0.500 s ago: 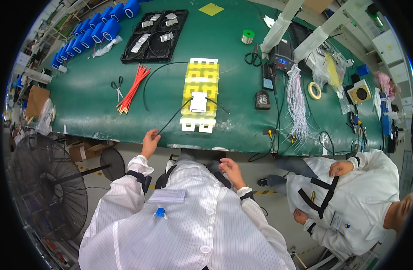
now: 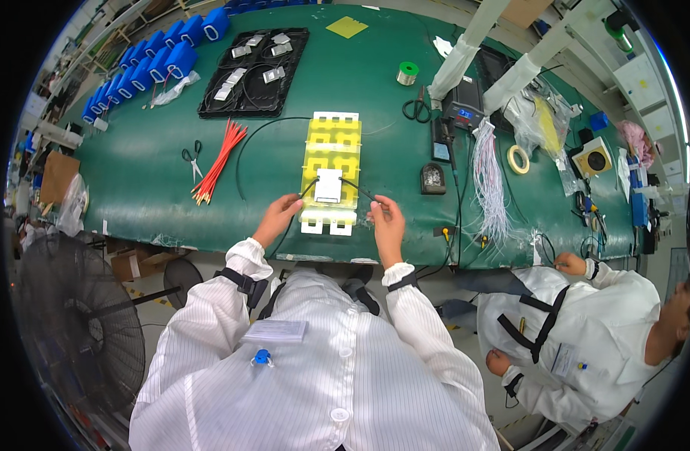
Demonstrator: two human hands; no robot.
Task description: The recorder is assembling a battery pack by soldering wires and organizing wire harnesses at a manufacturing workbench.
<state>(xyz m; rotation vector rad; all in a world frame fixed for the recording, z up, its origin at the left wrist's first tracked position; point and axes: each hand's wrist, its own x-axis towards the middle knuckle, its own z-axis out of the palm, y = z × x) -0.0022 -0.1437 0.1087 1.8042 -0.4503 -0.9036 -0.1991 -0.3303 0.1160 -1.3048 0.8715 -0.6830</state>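
Observation:
A flat white rectangular module [image 2: 328, 183] with black cables on both sides lies on a yellow-and-white slotted fixture [image 2: 333, 158] near the table's front edge. My left hand [image 2: 279, 219] is closed, its thumb and fingertips pinching the left black cable [image 2: 286, 233] beside the fixture. On the other side, my right hand [image 2: 388, 225] pinches the short right cable [image 2: 355, 188] close to its free end. Another length of black cable [image 2: 241, 154] curves away from the fixture's far end.
Red sleeved wires [image 2: 221, 161] and silver scissors [image 2: 192, 159] lie leftward. Behind are a black tray [image 2: 243, 101] of white modules and blue packs [image 2: 181, 59]. A soldering station [image 2: 463, 113] and white wires [image 2: 491, 180] stand right, where a co-worker [image 2: 585, 331] sits.
Both my hands have moved forward to the module. The left has slid up the cable, and the right has come from off the table onto the short cable. A co-worker's hand has reached the table edge.

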